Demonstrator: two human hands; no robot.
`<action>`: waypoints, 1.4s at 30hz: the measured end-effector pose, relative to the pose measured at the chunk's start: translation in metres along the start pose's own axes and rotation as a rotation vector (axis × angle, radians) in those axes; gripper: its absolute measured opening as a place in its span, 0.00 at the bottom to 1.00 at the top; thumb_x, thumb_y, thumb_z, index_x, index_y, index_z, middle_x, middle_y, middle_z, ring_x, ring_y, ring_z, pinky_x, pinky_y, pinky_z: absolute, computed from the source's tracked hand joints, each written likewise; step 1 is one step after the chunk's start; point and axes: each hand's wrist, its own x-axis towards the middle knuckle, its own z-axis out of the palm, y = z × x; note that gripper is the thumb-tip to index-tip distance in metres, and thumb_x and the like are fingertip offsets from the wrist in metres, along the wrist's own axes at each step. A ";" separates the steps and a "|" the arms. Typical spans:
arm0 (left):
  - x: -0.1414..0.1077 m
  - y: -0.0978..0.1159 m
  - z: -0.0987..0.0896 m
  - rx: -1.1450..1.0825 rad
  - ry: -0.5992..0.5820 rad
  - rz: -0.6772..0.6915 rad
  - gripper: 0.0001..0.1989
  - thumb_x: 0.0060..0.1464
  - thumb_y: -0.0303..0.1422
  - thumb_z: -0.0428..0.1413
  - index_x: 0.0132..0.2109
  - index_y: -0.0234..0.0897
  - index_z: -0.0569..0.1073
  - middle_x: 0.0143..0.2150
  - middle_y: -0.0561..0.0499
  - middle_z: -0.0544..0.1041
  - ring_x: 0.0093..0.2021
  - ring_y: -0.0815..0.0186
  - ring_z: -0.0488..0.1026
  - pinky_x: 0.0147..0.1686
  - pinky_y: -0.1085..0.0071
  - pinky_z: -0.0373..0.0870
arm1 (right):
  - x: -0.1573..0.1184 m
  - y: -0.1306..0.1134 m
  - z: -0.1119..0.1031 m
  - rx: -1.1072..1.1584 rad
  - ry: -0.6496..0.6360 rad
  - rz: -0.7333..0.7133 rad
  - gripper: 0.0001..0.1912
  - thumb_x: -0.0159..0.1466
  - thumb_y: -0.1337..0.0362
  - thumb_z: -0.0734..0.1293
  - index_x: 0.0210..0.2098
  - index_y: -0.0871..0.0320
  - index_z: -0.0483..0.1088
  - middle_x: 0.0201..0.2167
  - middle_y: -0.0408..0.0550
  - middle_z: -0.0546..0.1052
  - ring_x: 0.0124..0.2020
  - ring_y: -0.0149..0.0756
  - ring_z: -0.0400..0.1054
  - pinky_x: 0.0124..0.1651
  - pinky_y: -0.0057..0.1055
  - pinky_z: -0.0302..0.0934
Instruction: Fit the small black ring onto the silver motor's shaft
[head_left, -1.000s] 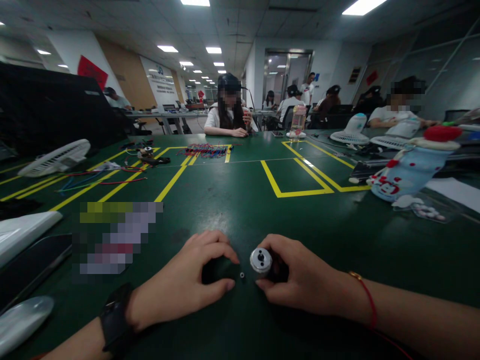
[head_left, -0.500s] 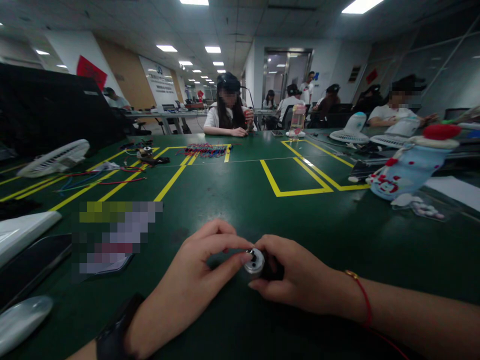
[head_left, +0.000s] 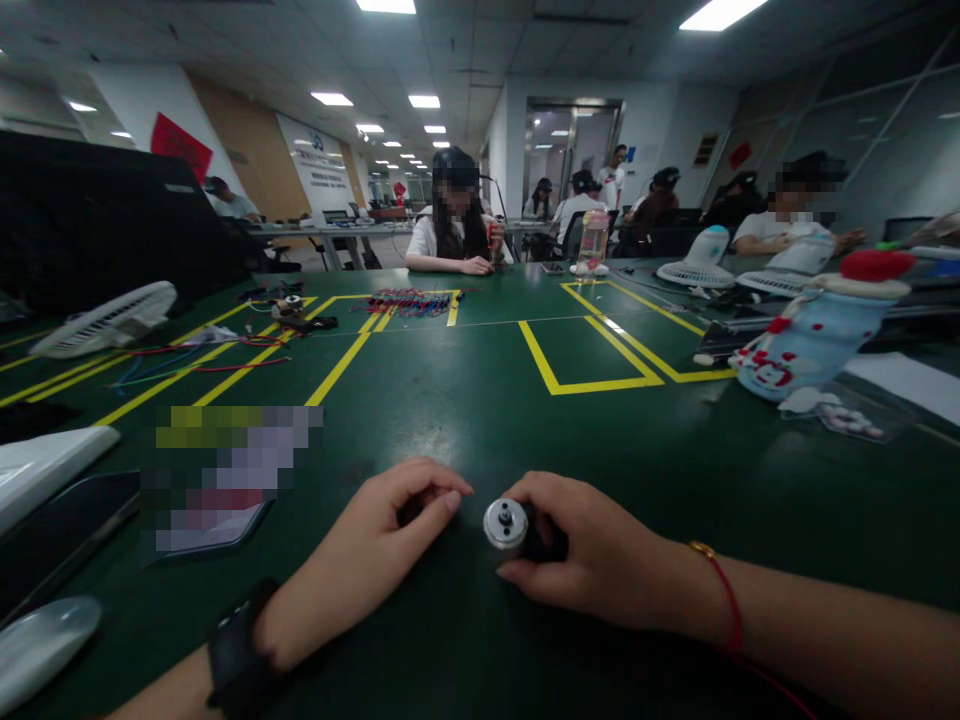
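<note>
Above the green table (head_left: 442, 420), my right hand (head_left: 592, 535) is wrapped around a small motor (head_left: 505, 526). Its round silver end face points up toward me, with a short shaft at the centre and dark holes beside it. Fingers hide most of the motor's dark lower part. To the left of the motor, and apart from it, is my left hand (head_left: 382, 550). Its fingers curl in and the thumb lies against the index finger; whether anything small is between them cannot be made out. A black watch band (head_left: 244, 650) circles my left wrist.
A mouse (head_left: 49, 650) and a blurred packet (head_left: 225, 490) lie to my left. Wires (head_left: 412, 301) form a pile farther back. A blue bottle (head_left: 814, 335) stands at right, near small fans (head_left: 697, 258). A person (head_left: 454, 220) sits across the table.
My left hand has drawn back from the motor's shaft, down and to the left, and its fingers have curled in. My right hand keeps its hold, and the motor's end face is now uncovered.
</note>
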 end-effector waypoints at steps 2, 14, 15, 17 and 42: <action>0.003 -0.008 -0.003 -0.032 -0.021 -0.059 0.10 0.61 0.36 0.50 0.41 0.39 0.75 0.35 0.52 0.75 0.35 0.63 0.70 0.35 0.69 0.66 | -0.001 0.000 0.000 0.005 -0.002 0.018 0.16 0.55 0.65 0.71 0.42 0.57 0.68 0.34 0.43 0.72 0.30 0.31 0.63 0.30 0.27 0.55; 0.003 -0.012 -0.007 -0.128 -0.026 -0.159 0.13 0.61 0.40 0.50 0.43 0.39 0.74 0.31 0.54 0.72 0.29 0.67 0.67 0.27 0.74 0.61 | -0.001 -0.001 0.001 0.019 -0.008 0.063 0.13 0.54 0.66 0.69 0.39 0.57 0.67 0.31 0.42 0.71 0.28 0.30 0.63 0.28 0.26 0.56; 0.003 -0.013 -0.007 -0.126 -0.028 -0.156 0.13 0.61 0.40 0.50 0.43 0.39 0.74 0.31 0.54 0.73 0.29 0.67 0.67 0.27 0.74 0.61 | -0.001 0.000 0.001 0.018 -0.007 0.062 0.13 0.54 0.66 0.69 0.39 0.57 0.67 0.31 0.42 0.71 0.28 0.30 0.63 0.28 0.27 0.56; 0.003 -0.015 -0.006 -0.121 -0.018 -0.151 0.12 0.61 0.40 0.50 0.43 0.39 0.74 0.31 0.54 0.73 0.29 0.67 0.67 0.27 0.74 0.62 | -0.001 0.000 0.000 0.021 -0.012 0.059 0.14 0.54 0.66 0.69 0.40 0.57 0.66 0.32 0.43 0.71 0.28 0.30 0.63 0.28 0.27 0.56; -0.005 0.022 0.004 -0.135 0.169 0.134 0.06 0.59 0.32 0.55 0.40 0.46 0.78 0.36 0.54 0.68 0.37 0.66 0.68 0.36 0.71 0.64 | 0.001 0.003 0.003 -0.011 0.003 0.012 0.14 0.54 0.64 0.70 0.40 0.56 0.66 0.30 0.40 0.69 0.28 0.29 0.61 0.28 0.26 0.54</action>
